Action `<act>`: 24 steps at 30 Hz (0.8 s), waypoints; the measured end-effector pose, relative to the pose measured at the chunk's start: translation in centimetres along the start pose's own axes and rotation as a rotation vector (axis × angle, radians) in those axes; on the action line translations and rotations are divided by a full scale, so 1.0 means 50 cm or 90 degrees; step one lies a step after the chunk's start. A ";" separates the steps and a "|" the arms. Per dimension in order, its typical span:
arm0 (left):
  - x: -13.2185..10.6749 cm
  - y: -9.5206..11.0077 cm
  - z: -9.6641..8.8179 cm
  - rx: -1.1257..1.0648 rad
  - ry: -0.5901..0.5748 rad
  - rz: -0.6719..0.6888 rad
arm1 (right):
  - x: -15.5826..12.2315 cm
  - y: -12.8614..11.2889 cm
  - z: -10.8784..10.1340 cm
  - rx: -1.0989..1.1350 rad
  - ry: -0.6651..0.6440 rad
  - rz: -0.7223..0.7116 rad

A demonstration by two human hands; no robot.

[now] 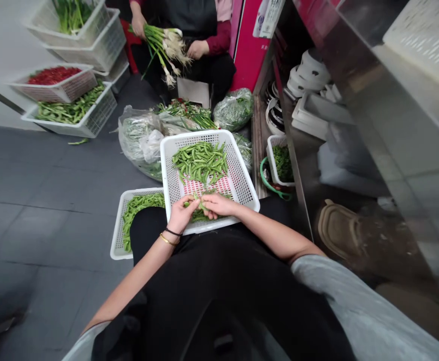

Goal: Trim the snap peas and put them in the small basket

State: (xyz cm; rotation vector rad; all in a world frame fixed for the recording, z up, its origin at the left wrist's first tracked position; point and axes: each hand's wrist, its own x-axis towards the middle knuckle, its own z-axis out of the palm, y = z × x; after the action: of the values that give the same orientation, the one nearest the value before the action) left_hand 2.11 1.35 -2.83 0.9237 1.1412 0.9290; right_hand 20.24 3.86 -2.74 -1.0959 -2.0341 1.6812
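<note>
A white perforated basket (249, 195) rests on my lap. A pile of green pods (202, 161), like snap peas or beans, lies in its far half, and more green pieces lie in the near part under my hands. My left hand (182, 212), with a black band and a gold bracelet at the wrist, pinches one end of a green pod (201, 203). Close against it, the fingers of my right hand (217, 204) are closed on the same pod. Part of the pod is hidden by the fingertips.
Left of my knee stands another white basket (118, 240) of green pods. Ahead are plastic bags of greens (138, 140) and a co-worker's hand (139, 25) holding spring onions (164, 42). Stacked baskets (91, 52) stand far left; a metal shelf (294, 165) runs along the right.
</note>
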 end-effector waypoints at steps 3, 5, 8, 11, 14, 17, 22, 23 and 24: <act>-0.010 0.004 0.002 -0.073 0.020 0.000 | -0.020 -0.013 0.038 0.029 0.120 -0.004; -0.018 0.011 0.002 -0.147 0.015 -0.033 | -0.032 -0.015 0.047 -0.067 0.226 -0.027; -0.024 0.017 0.004 -0.214 -0.018 -0.069 | -0.045 -0.020 0.055 -0.280 0.321 -0.119; -0.027 0.015 0.009 -0.237 -0.086 -0.108 | -0.052 -0.032 0.067 -0.418 0.298 -0.202; -0.032 0.019 0.007 -0.211 -0.195 -0.150 | -0.058 -0.046 0.067 -0.358 0.199 -0.250; -0.039 0.033 -0.004 -0.171 -0.289 -0.161 | -0.067 -0.042 0.025 -0.130 0.208 -0.166; -0.044 0.047 -0.025 -0.137 -0.332 -0.184 | -0.090 -0.029 -0.067 -0.010 0.433 -0.044; -0.042 0.045 -0.028 -0.137 -0.333 -0.187 | -0.094 -0.034 -0.069 -0.085 0.449 -0.059; -0.040 0.041 -0.029 -0.136 -0.336 -0.190 | -0.097 -0.041 -0.064 -0.181 0.436 -0.085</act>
State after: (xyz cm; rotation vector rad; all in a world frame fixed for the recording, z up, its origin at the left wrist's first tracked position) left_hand 0.13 0.35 -0.52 0.7374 0.6866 0.5061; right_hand 24.79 2.67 1.26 -1.3486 -1.8456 0.7951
